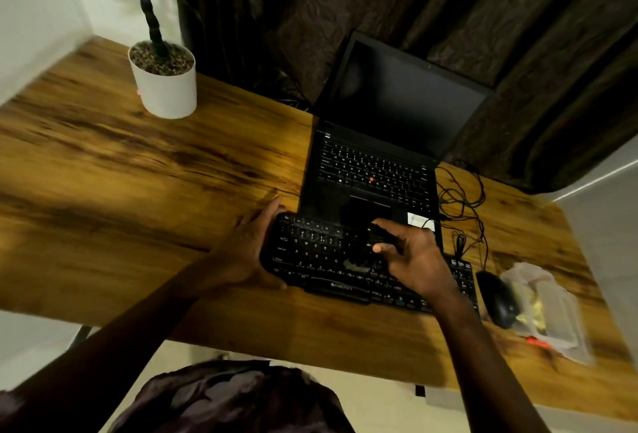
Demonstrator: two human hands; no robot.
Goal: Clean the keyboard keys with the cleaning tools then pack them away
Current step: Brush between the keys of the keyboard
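A black keyboard (321, 253) lies on the wooden table (138, 191) in front of an open laptop. My left hand (252, 249) grips the keyboard's left end, thumb along the front edge. Over the middle keys, my right hand (411, 253) pinches a small dark cleaning tool (376, 237) between thumb and fingers. The tool is blurred and its tip against the keys is hard to make out. A clear plastic package (549, 308) lies at the right end of the table.
The black laptop (376, 170) stands open behind the keyboard. A black mouse (497, 298) and tangled cables (462, 204) lie to the right. A white potted plant (165, 84) stands far left. Dark curtains hang behind the table.
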